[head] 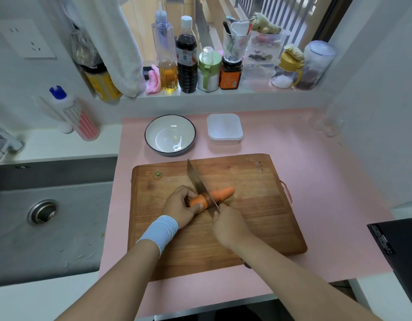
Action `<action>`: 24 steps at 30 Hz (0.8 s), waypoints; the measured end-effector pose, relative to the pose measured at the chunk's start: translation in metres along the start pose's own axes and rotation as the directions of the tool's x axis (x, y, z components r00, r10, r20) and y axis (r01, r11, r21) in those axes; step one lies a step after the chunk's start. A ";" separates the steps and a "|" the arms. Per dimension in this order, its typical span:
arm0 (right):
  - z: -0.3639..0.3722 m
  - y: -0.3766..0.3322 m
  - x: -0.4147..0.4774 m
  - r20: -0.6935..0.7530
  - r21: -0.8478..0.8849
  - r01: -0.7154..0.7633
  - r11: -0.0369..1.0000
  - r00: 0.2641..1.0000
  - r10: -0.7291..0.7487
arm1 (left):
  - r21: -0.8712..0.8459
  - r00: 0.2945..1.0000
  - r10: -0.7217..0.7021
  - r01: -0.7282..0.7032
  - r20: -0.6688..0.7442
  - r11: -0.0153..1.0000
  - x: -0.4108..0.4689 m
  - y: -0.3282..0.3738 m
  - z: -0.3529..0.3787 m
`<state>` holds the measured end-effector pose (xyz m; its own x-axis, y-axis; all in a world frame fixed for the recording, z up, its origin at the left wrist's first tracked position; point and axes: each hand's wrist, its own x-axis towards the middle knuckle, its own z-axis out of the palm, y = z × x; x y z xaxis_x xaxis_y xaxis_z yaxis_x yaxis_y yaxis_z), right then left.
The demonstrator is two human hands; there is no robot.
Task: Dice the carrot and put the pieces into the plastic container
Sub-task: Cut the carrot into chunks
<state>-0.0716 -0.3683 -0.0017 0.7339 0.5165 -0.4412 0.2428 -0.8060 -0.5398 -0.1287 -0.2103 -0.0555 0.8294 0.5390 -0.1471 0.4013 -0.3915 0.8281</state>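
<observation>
On the cutting board, left hand gripping carrot; right hand holding knife

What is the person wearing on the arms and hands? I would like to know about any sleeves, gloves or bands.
The left hand and the right hand are both bare, with no gloves. A wide light blue wristband wraps the left wrist. No sleeves show on either arm, and I see no watch or ring.

Grained wooden board, shiny steel knife blade, glossy glazed bowl, frosted plastic container, smooth matt worktop, dull grey metal sink.
</observation>
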 end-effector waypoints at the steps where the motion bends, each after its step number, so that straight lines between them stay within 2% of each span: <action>1: 0.000 0.001 0.001 0.000 0.004 0.000 1.000 1.000 0.000 | 0.007 1.000 0.003 -0.003 0.002 1.000 -0.001 0.001 0.000; 10: -0.002 0.003 -0.001 -0.009 0.034 -0.018 0.999 1.000 0.019 | 0.117 0.998 0.046 -0.050 0.036 0.992 -0.019 0.000 -0.016; 16: -0.005 0.001 -0.004 0.012 -0.050 0.093 0.994 0.996 -0.092 | 0.128 0.999 0.026 -0.029 0.029 0.991 -0.029 -0.012 -0.029; 24: -0.002 0.003 -0.004 0.034 -0.048 0.160 0.986 0.987 -0.158 | 0.118 0.988 0.148 -0.144 -0.034 0.983 -0.041 -0.025 -0.023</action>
<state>-0.0723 -0.3738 0.0002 0.6644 0.6471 -0.3740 0.3874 -0.7261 -0.5681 -0.1816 -0.2055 -0.0581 0.8661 0.4999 -0.0042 0.3211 -0.5498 0.7711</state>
